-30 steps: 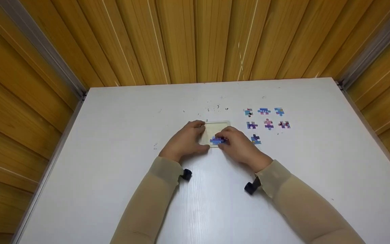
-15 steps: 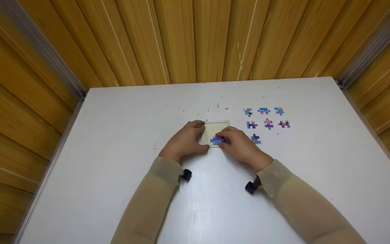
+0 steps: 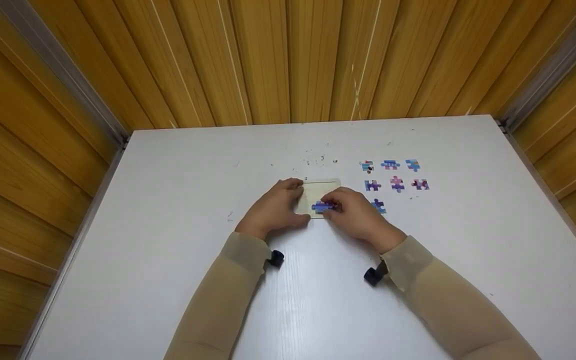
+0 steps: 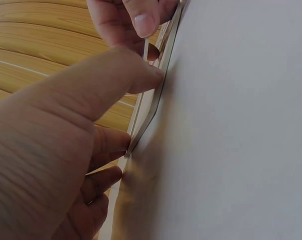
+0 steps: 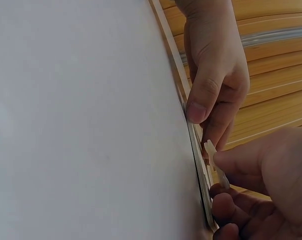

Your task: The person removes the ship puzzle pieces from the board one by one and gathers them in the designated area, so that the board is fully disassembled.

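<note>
A shallow, pale wooden puzzle tray (image 3: 313,191) lies flat on the table in the head view. My left hand (image 3: 279,209) grips its left side, the thumb at the near edge and the fingers along the far left corner. Over the tray's near right part, my right hand (image 3: 357,212) pinches a blue and purple puzzle piece (image 3: 320,206) between thumb and fingers. The right wrist view shows that piece (image 5: 216,162) edge-on and tilted, close above the tray (image 5: 197,150). Fingers hide its right end.
To the right on the white table (image 3: 168,200) lie several loose puzzle pieces in rows, among them a pink one (image 3: 397,184) and a blue and purple one (image 3: 378,205) partly behind my right hand. Wood-patterned panels (image 3: 288,60) stand behind the table.
The right wrist has shifted very slightly to the right. Both hands keep their holds, and the piece stays over the same part of the tray.
</note>
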Demonstrator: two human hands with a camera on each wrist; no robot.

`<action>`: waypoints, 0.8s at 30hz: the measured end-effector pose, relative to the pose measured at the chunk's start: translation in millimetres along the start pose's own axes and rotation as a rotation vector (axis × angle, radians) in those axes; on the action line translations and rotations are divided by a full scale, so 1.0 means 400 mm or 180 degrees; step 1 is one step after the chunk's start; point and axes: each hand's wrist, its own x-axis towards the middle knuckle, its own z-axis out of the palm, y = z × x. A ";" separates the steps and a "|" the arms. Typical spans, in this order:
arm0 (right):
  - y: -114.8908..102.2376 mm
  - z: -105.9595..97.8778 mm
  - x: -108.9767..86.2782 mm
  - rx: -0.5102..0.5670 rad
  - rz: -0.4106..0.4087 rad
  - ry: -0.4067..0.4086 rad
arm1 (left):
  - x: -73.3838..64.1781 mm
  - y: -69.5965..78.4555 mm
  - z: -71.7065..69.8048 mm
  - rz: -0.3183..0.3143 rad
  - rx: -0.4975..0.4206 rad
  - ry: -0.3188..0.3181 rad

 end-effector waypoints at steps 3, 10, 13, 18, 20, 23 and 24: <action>0.001 -0.001 0.000 0.0021 0.0019 0.0025 | -0.001 0.001 0.001 -0.0028 -0.0017 -0.0008; 0.001 -0.007 -0.002 0.0191 0.0063 0.0144 | -0.002 0.007 0.001 -0.0079 -0.0038 -0.0007; 0.000 -0.009 -0.004 0.0310 0.0076 0.0171 | -0.003 0.006 0.002 -0.0045 -0.0042 0.0010; 0.001 -0.011 -0.004 0.0510 0.0066 0.0200 | -0.003 0.003 0.001 0.0008 -0.0052 0.0038; 0.001 -0.011 -0.003 0.0529 0.0043 0.0220 | -0.004 0.003 0.001 0.0012 -0.0054 0.0034; 0.000 -0.012 -0.003 0.0520 0.0002 0.0243 | -0.004 0.003 0.000 0.0011 -0.0060 0.0024; 0.000 -0.013 -0.002 0.0511 -0.0008 0.0250 | -0.003 0.003 0.000 0.0007 -0.0067 0.0022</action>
